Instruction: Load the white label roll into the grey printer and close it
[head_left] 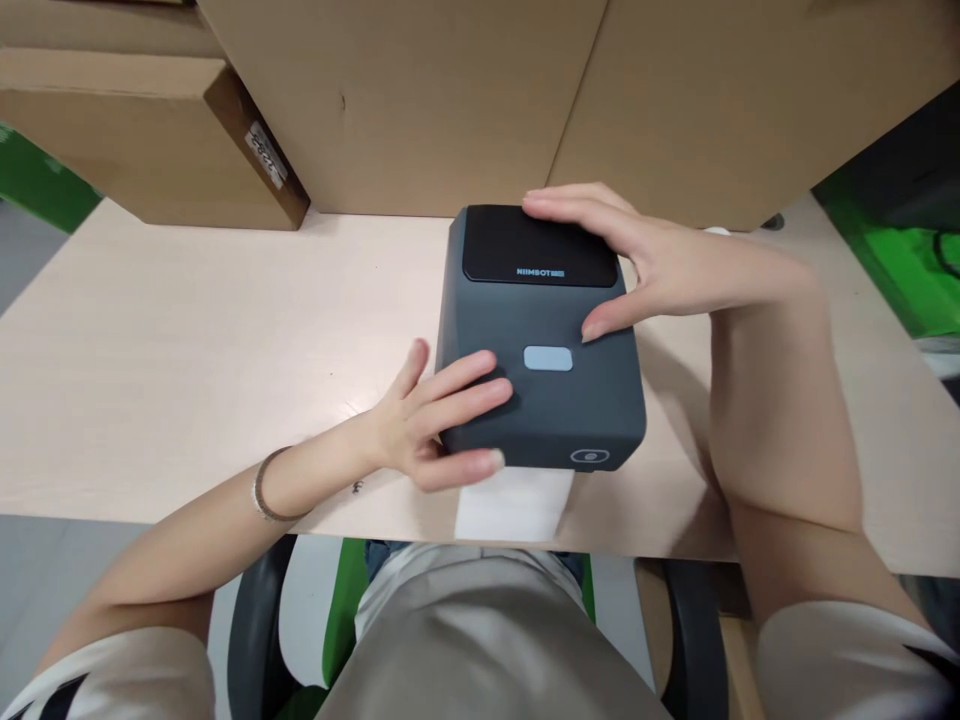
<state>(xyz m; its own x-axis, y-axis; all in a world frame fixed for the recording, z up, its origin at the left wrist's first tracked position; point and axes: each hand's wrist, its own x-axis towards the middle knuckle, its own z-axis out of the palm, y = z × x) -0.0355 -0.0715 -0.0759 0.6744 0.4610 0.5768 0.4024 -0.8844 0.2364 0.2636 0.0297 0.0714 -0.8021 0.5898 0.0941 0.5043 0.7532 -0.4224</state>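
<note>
A dark grey label printer (491,320) with a glossy black panel and a light blue-grey button (548,358) sits on the table near its front edge. A white paper strip (514,505) shows under the printer's near side, reaching toward the table edge. My left hand (442,415) lies against the printer's near left corner, fingers spread. My right hand (611,240) rests on the far right part of the printer, fingers along the black panel and thumb stretched out on the casing right of the button. Neither hand is closed round anything.
Large cardboard boxes (450,100) stand along the table's far edge. A smaller cardboard box (142,150) with a white label is at the far left. The wooden table (187,370) ends just before my body. Chair armrests (259,630) flank me. Green material (892,265) lies at the right.
</note>
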